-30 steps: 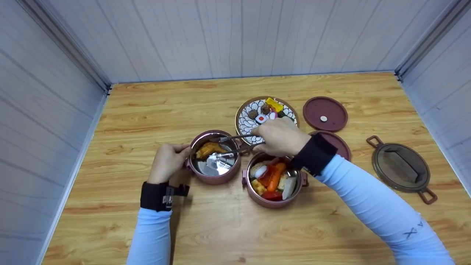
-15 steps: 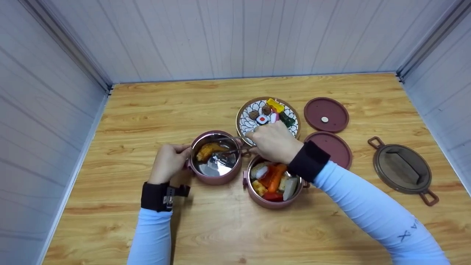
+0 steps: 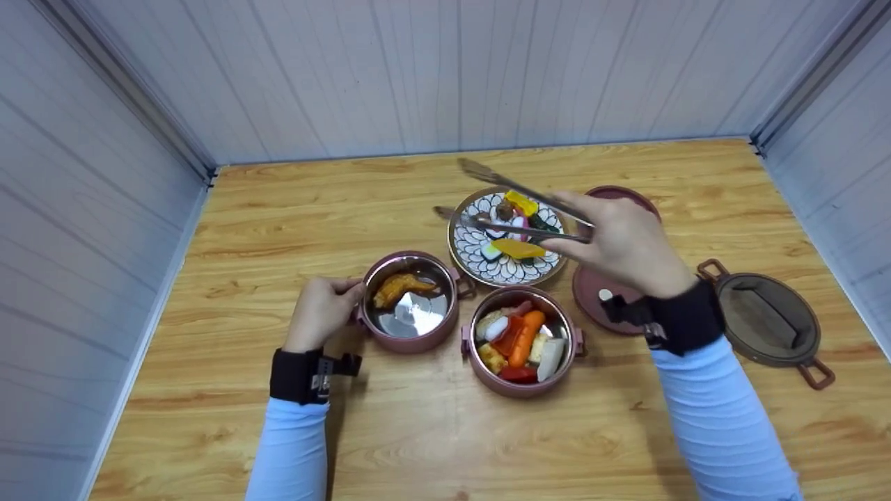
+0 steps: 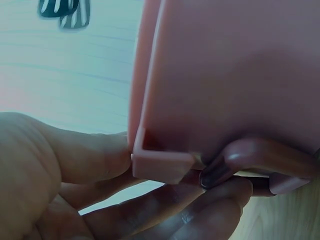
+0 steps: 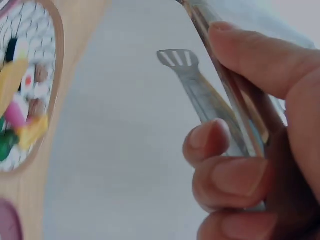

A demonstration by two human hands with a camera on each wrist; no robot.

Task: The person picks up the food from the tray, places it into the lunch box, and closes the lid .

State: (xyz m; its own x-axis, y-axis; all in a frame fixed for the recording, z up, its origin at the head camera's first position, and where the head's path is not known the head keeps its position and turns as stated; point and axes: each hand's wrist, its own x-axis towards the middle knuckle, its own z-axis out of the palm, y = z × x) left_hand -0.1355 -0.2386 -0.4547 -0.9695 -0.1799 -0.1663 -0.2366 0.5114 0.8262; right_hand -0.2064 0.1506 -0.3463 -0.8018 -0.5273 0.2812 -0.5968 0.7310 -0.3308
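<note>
My left hand (image 3: 317, 313) grips the left side of a pink pot (image 3: 412, 344). In the left wrist view its thumb presses the rim and its fingers curl under the pot's handle (image 4: 270, 155). A golden-brown fried-looking food piece (image 3: 398, 287) lies inside on the shiny metal bottom. My right hand (image 3: 623, 240) holds metal tongs (image 3: 543, 200) in the air above a patterned plate (image 3: 480, 270). The tongs' arms stand apart with nothing between their slotted tips (image 5: 177, 58). On the plate lie several toy-like foods, including a yellow-orange wedge (image 3: 518, 248).
A second pink pot (image 3: 522, 390) stands right of the first, filled with food such as an orange sausage (image 3: 527, 337). Maroon discs (image 3: 590, 296) lie partly under my right arm. A brown lid (image 3: 766, 320) with handles lies far right. Panel walls border the wooden table (image 3: 431, 445).
My right hand has lifted the tongs out of the left pot and swung them up and right, over the plate. The fried-looking piece stays in the pot. My left hand keeps its grip.
</note>
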